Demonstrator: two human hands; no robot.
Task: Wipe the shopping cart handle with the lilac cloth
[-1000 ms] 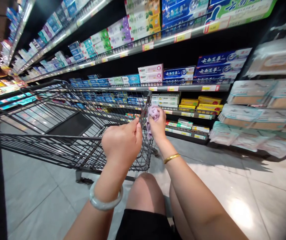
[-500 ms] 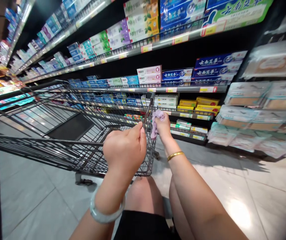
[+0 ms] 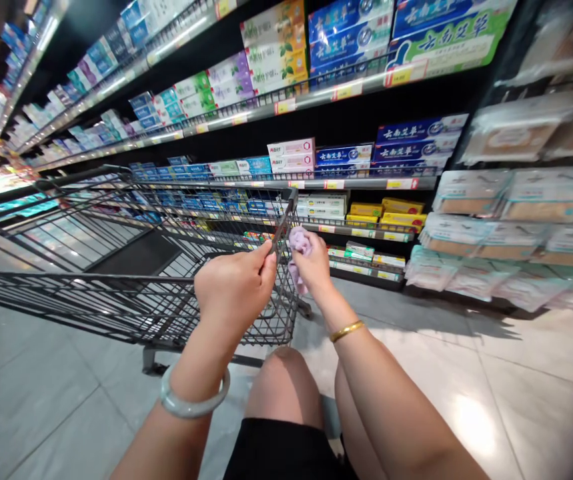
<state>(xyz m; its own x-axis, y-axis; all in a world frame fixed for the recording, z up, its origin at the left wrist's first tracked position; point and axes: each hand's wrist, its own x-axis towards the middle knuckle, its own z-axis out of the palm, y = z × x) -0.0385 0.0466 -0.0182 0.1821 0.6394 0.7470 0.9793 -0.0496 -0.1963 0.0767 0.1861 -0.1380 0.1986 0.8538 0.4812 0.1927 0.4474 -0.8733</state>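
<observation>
A dark wire shopping cart (image 3: 116, 275) stands in front of me, stretching off to the left. My left hand (image 3: 233, 283), with a pale bangle on its wrist, is closed on the near corner of the cart's top rim; the fingers underneath are hidden. In my right hand (image 3: 315, 265) is a crumpled lilac cloth (image 3: 297, 243), bunched at the fingers with one end hanging down. The cloth lies against the outer side of the cart's end frame (image 3: 282, 223). A gold bracelet (image 3: 346, 331) circles my right wrist.
Beyond the cart runs a shelf unit (image 3: 356, 183) stacked with boxes, among them blue boxes (image 3: 416, 147) and yellow boxes (image 3: 401, 219). Plastic-wrapped packs (image 3: 471, 233) hang at the right. My bare knees (image 3: 286, 387) are below, over a grey tiled floor (image 3: 51, 393).
The whole view has shifted slightly, so cart and shelves sit further left. My right hand and the cloth are a little lower against the cart end. My left hand keeps its hold.
</observation>
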